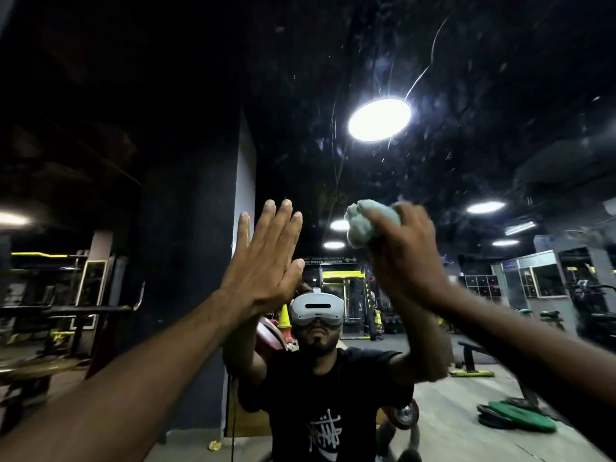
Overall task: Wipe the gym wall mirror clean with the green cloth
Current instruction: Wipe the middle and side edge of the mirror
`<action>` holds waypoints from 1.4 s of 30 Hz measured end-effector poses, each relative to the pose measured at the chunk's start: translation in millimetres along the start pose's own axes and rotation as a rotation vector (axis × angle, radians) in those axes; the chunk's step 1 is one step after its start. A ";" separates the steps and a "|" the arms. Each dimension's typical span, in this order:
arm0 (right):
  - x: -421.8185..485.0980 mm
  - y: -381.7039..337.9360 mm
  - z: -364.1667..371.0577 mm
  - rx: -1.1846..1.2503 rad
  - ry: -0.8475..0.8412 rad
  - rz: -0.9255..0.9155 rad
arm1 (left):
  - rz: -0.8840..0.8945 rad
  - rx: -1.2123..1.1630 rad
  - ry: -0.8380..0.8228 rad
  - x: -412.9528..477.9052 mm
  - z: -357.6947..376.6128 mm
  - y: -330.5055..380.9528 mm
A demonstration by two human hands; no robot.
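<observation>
We've only got one head cam, aimed forward and slightly up, right up close to the mirror (466, 95).

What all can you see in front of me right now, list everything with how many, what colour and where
mirror: one, dark with streaks and specks, fills the view ahead
green cloth: one, pale green, bunched, upper centre against the mirror
ceiling lights: several, white, reflected; the largest is upper centre
headset: one, white, reflected at centre
T-shirt: one, black with white print, reflected at lower centre
cone: one, yellow, reflected left of the headset
weight plates: a small pile, green and black, floor at lower right
bench: one, black, reflected at right
left hand: one, fingers straight, raised flat toward the mirror
right hand: one, grips the cloth
</observation>
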State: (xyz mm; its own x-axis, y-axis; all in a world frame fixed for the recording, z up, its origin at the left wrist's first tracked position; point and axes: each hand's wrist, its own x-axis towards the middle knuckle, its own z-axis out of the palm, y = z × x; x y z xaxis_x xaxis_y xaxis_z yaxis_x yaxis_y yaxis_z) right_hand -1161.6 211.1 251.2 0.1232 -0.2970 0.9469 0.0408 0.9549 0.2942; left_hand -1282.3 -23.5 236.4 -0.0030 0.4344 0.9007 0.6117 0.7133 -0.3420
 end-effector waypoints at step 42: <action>35.0 89.3 -36.0 -0.069 -0.103 -0.260 | 0.016 0.031 -0.011 88.7 -1.4 64.4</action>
State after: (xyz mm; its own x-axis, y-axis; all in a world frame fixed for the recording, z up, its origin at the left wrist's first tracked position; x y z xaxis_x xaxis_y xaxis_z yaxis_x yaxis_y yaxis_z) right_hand -1117.9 285.9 306.0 -0.0016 -0.5269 0.8499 0.1257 0.8431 0.5229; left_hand -1242.1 60.2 294.6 -0.0019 0.4519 0.8921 0.5871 0.7226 -0.3648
